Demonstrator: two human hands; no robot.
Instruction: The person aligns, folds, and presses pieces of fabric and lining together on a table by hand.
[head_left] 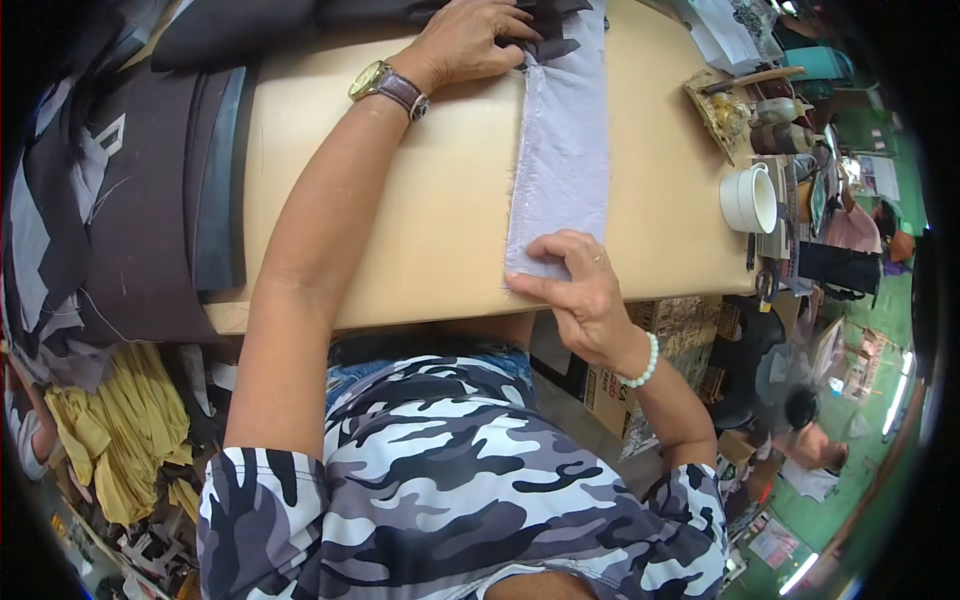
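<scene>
A long pale lilac cloth strip (565, 150) with frayed edges lies on the tan tabletop (430, 230), running from far to near. My right hand (585, 295) is at its near end, thumb at the corner and bent forefinger on the cloth, closed on it. At the far end, my left hand (470, 42) has its fingers bent over gathered dark cloth (555, 35), where the strip meets it. That hand looks closed on the dark cloth, though its fingertips are partly hidden among the folds.
Dark fabric pieces (140, 200) are stacked at the left, with yellow cloth (120, 430) hanging below. Along the right edge stand a white cup (748, 198), bottles (785, 137) and scissors (767, 285). Other people (855, 225) are farther right.
</scene>
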